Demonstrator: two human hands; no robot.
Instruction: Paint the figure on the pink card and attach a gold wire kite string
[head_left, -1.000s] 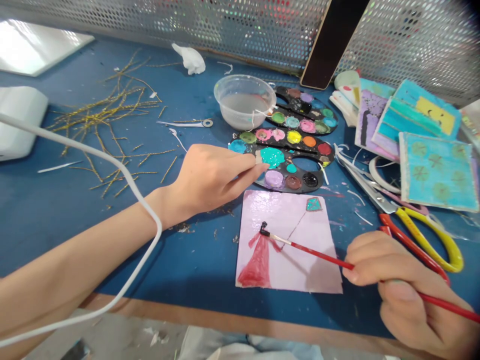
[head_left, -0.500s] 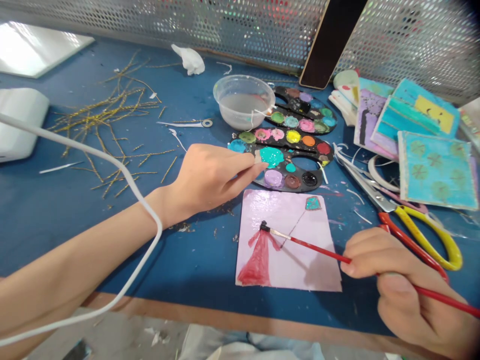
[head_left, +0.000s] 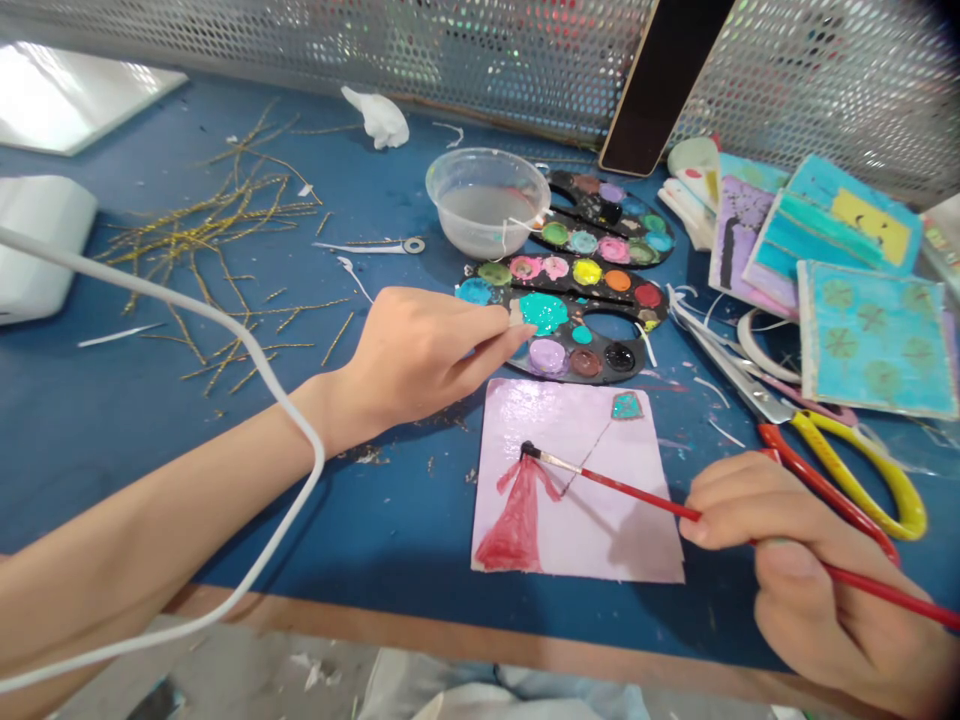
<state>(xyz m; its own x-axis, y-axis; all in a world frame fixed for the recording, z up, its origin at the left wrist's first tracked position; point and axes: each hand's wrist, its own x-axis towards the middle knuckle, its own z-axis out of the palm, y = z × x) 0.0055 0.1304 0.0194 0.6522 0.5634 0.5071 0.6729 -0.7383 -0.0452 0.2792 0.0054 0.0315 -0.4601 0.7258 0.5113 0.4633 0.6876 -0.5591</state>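
My right hand is closed round the red handle of a paintbrush. Its black-loaded tip touches a small square painting, at the dark head above a red dress. The painting has a pink ground, and a thin line runs from the figure's arm to a teal kite near the top right corner. My left hand is closed, its fingertips pinched at the left edge of a black paint palette, beside the big teal paint patch. Its fingertips partly hide that edge.
Behind the palette stand a clear plastic bowl of cloudy water and a second palette. Scissors and small painted squares lie to the right. Gold twisted strands are scattered at left; a white cable crosses in front of my left forearm.
Almost everything is the same. The brush tip and my right hand have shifted very slightly, with the bristles still on the figure's dark head. My left hand has stayed in place.
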